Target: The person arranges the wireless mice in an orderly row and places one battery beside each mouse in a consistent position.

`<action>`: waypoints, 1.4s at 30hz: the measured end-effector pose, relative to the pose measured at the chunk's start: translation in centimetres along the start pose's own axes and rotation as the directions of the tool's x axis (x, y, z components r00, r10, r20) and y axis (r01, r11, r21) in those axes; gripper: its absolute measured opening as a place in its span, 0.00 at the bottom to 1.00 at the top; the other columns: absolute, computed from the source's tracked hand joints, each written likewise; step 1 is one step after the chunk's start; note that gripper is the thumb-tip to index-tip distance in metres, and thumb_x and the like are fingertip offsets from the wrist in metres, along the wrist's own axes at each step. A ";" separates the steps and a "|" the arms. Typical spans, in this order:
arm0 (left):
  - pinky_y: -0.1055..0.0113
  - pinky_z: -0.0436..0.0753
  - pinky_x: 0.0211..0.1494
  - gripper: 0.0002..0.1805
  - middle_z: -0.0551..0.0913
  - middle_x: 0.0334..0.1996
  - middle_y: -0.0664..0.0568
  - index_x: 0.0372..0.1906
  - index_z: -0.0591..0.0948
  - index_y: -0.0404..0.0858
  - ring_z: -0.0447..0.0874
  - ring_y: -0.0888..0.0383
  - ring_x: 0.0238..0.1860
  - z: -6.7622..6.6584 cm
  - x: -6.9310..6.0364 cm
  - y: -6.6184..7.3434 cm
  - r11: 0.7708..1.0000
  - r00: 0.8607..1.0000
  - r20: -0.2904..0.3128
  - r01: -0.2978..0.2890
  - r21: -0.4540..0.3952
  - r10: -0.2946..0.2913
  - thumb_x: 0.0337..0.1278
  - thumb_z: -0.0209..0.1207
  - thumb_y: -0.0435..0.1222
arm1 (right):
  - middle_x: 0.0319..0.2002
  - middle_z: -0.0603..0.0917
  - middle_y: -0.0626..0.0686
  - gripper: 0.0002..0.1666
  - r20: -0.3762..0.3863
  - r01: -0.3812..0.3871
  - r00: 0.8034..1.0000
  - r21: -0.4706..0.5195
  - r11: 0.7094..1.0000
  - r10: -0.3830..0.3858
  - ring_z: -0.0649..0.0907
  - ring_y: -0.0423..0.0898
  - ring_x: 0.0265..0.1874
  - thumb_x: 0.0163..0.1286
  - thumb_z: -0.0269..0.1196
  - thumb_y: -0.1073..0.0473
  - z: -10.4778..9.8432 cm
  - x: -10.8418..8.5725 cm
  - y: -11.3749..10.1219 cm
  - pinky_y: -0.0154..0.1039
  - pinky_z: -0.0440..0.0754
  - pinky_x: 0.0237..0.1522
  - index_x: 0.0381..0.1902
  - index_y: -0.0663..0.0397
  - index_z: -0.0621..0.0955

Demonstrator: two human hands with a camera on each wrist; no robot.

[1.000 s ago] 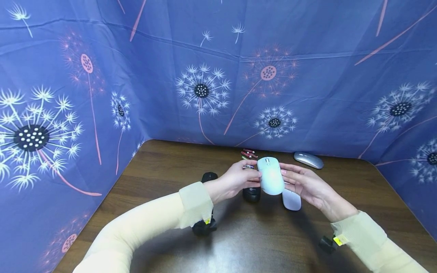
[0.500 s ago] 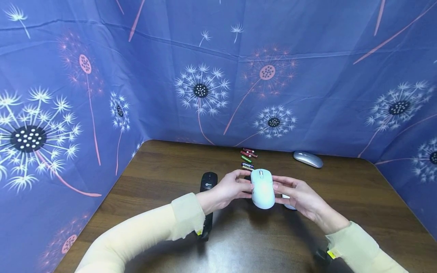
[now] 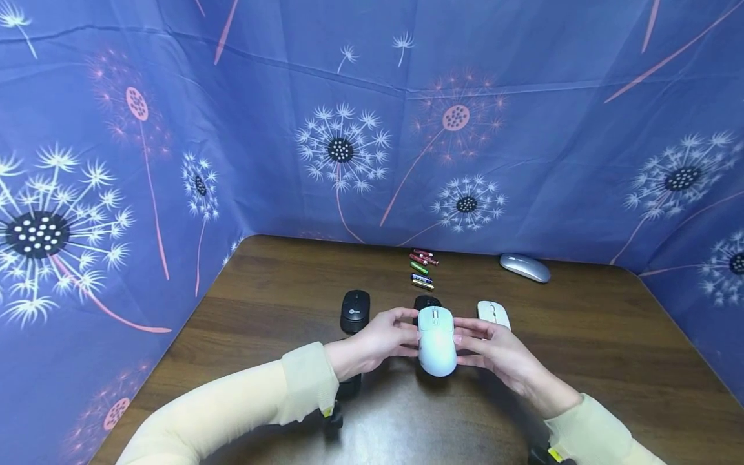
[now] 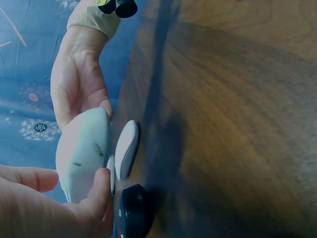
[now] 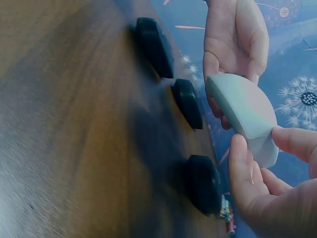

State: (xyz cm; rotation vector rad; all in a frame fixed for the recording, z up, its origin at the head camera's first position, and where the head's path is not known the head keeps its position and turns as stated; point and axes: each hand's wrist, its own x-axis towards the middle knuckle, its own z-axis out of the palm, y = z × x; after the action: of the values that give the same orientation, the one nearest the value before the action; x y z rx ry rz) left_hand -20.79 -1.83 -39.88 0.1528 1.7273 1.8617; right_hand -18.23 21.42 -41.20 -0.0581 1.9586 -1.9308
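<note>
A white computer mouse [image 3: 437, 342] is held up above the table between both hands, its scroll wheel end pointing away from me. My left hand [image 3: 378, 339] pinches its left side; my right hand [image 3: 502, 358] pinches the right side. In the left wrist view, small dark marks show on the side of the white mouse [image 4: 86, 153]. Just behind it, a black mouse [image 3: 427, 301] on the table is partly covered. A smaller white mouse [image 3: 493, 312] lies beyond my right fingers, and another black mouse [image 3: 355, 310] lies beyond my left hand.
Several small batteries [image 3: 421, 266], red, green and dark, lie in a column toward the back of the brown wooden table [image 3: 279, 290]. A grey mouse [image 3: 525, 267] rests at the back right. Blue dandelion-print cloth [image 3: 267, 161] hangs behind the table and at its sides.
Both hands have brought the white mouse toward me and slightly left, keeping hold of it. The batteries, the black mice and the smaller white mouse have come into fuller view.
</note>
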 end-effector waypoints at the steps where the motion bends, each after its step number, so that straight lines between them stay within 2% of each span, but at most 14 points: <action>1: 0.54 0.81 0.51 0.26 0.77 0.46 0.40 0.64 0.65 0.32 0.81 0.52 0.44 0.0 -0.1 -0.1 1.000 1.000 0.001 0.006 -0.001 -0.006 0.61 0.54 0.26 | 0.52 0.77 0.57 0.39 -0.001 -0.003 1.000 0.001 1.000 0.003 0.80 0.43 0.47 0.65 0.62 0.61 0.1 0.0 0.2 0.47 0.82 0.48 0.66 0.75 0.58; 8: 0.53 0.80 0.53 0.28 0.77 0.51 0.37 0.66 0.63 0.31 0.79 0.48 0.51 -0.3 -0.9 -1.3 0.999 0.999 0.022 0.048 -0.013 -0.048 0.60 0.54 0.24 | 0.51 0.78 0.59 0.39 0.010 -0.029 1.000 -0.014 0.999 0.029 0.81 0.45 0.47 0.66 0.62 0.59 0.6 -0.1 1.4 0.47 0.82 0.47 0.66 0.76 0.59; 14: 0.54 0.81 0.52 0.29 0.78 0.46 0.39 0.67 0.61 0.28 0.80 0.48 0.49 -0.4 -1.5 -2.0 0.996 0.995 0.045 0.085 0.000 -0.085 0.61 0.52 0.25 | 0.49 0.77 0.60 0.38 0.037 -0.034 0.999 -0.015 0.999 0.034 0.81 0.46 0.45 0.66 0.62 0.60 1.1 -0.4 2.3 0.47 0.82 0.47 0.65 0.78 0.59; 19: 0.54 0.81 0.51 0.29 0.78 0.42 0.41 0.66 0.62 0.27 0.80 0.50 0.44 -0.1 -1.8 -2.7 0.995 0.994 0.039 0.102 -0.004 -0.102 0.58 0.52 0.25 | 0.48 0.78 0.60 0.39 0.064 -0.041 0.997 -0.011 0.999 0.041 0.82 0.47 0.44 0.66 0.61 0.60 1.2 -0.4 3.1 0.47 0.82 0.47 0.64 0.80 0.58; 25: 0.55 0.82 0.49 0.30 0.78 0.42 0.40 0.64 0.63 0.25 0.80 0.50 0.43 0.2 -1.9 -3.4 0.995 0.994 0.042 0.097 0.000 -0.097 0.54 0.53 0.24 | 0.48 0.78 0.61 0.39 0.068 -0.066 0.995 -0.027 0.997 0.068 0.82 0.47 0.44 0.66 0.62 0.59 1.3 -0.5 3.9 0.46 0.82 0.48 0.64 0.80 0.58; 35: 0.52 0.81 0.51 0.31 0.77 0.44 0.39 0.65 0.62 0.24 0.78 0.44 0.49 0.4 -1.7 -3.9 0.995 0.993 0.052 0.101 0.015 -0.102 0.53 0.52 0.23 | 0.48 0.78 0.61 0.39 0.096 -0.043 0.994 -0.027 0.999 0.046 0.82 0.47 0.45 0.66 0.61 0.60 1.0 -0.5 4.7 0.46 0.82 0.48 0.64 0.82 0.57; 42: 0.52 0.81 0.51 0.32 0.77 0.44 0.39 0.65 0.62 0.24 0.79 0.45 0.48 0.5 -1.6 -4.1 0.995 0.994 0.055 0.093 0.032 -0.095 0.52 0.52 0.23 | 0.46 0.79 0.60 0.39 0.077 -0.037 0.996 -0.041 0.998 0.041 0.82 0.45 0.43 0.65 0.62 0.61 1.0 -0.4 5.2 0.42 0.82 0.47 0.63 0.82 0.58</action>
State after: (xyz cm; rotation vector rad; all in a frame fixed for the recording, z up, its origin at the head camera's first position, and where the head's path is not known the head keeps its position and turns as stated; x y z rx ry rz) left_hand -17.88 -2.24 -43.15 0.1321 1.6941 1.7488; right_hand -16.34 20.89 -46.13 -0.1033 1.9329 -1.8377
